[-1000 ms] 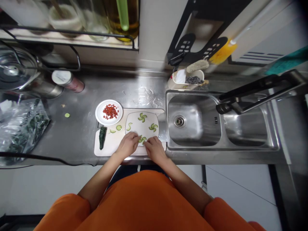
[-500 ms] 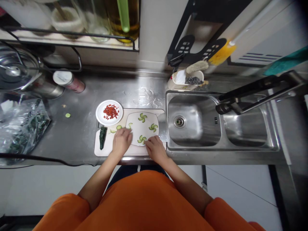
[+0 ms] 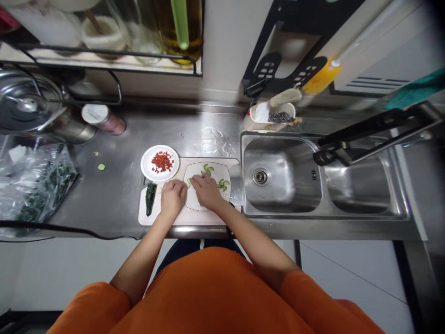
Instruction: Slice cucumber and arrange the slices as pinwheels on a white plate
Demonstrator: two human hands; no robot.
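Observation:
A white squarish plate [image 3: 212,198] lies on a cutting board [image 3: 149,219]. Pinwheels of thin cucumber slices sit at its top [image 3: 207,168] and right [image 3: 223,184]. At the plate's left edge is a small group of cucumber slices [image 3: 188,183]. My left hand [image 3: 173,198] rests beside that edge, fingers curled together over the board. From the right, my right hand [image 3: 207,191] reaches across the plate, its closed fingertips by the same slices. What either hand pinches, if anything, is hidden. My right hand covers the plate's lower pinwheel. A dark green cucumber piece [image 3: 150,199] lies at the board's left.
A white dish [image 3: 145,163] of red berries overlaps the board's upper left corner. A knife blade [image 3: 236,183] lies along the board's right side, beside the double sink [image 3: 281,174]. Left are a plastic bag of greens [image 3: 41,185], a canister [image 3: 104,119] and a pot [image 3: 74,127].
My right hand has moved up and left from the plate's lower edge to its left side, now covering the lower pinwheel. My left hand has shifted slightly left and up.

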